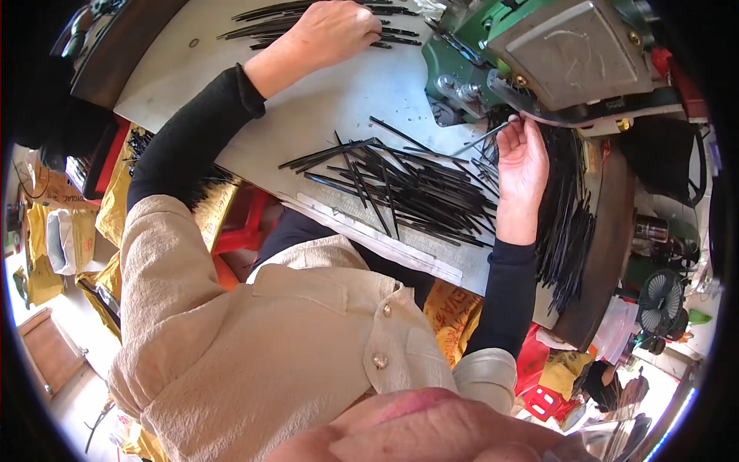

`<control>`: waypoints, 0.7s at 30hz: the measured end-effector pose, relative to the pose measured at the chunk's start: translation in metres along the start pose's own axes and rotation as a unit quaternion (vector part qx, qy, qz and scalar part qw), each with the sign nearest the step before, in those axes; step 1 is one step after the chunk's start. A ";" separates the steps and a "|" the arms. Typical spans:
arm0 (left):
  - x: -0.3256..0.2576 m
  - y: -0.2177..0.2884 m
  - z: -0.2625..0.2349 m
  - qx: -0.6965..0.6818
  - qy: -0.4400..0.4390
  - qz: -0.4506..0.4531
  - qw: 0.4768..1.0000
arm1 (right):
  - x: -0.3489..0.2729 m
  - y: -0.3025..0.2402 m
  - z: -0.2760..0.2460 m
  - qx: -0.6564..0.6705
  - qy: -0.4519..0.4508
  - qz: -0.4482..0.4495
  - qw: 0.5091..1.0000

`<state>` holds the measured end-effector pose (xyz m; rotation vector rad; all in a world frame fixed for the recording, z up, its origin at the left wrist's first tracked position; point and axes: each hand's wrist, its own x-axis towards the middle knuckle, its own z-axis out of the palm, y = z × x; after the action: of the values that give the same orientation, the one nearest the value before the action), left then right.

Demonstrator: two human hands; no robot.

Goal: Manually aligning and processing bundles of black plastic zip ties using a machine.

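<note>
My left hand (339, 29) is at the far side of the table, over a spread row of thin black rods (265, 32). Its fingers are curled together, and what they hold, if anything, is hidden. Beside the green machine (450, 77), my right hand (525, 158) pinches a slim grey rod (486, 138) between thumb and fingers. The rod slants down to the left, its upper end close under the machine's dark curved edge (539, 112). A loose pile of black rods (416, 189) lies on the table just left of my right wrist, several crossing each other.
More black rods (566, 231) lie thickly along the table's right side. The pale tabletop (323, 108) has a dark wooden edge (608, 254). A red stool (250, 231) and a yellow sack (454, 312) are below the table. A small fan (660, 300) stands at the right.
</note>
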<state>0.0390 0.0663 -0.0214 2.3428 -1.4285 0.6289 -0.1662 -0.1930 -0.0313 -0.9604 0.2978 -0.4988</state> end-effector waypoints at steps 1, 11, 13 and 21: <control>0.002 0.006 -0.002 -0.013 0.001 0.016 1.000 | 0.001 -0.001 -0.001 0.011 -0.003 0.001 1.000; 0.023 0.061 0.008 -0.546 -0.188 -0.125 0.807 | -0.024 -0.003 0.044 -0.254 -0.160 0.128 0.945; 0.025 0.069 0.012 -0.562 -0.174 -0.123 0.799 | -0.025 -0.003 0.047 -0.298 -0.181 0.126 0.929; 0.028 0.081 0.016 -0.618 -0.148 -0.129 0.761 | -0.023 -0.001 0.048 -0.345 -0.188 0.095 0.915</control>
<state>-0.0192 0.0013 -0.0168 1.4507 -1.0147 -0.6621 -0.1644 -0.1477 -0.0035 -1.6696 0.2141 -0.0023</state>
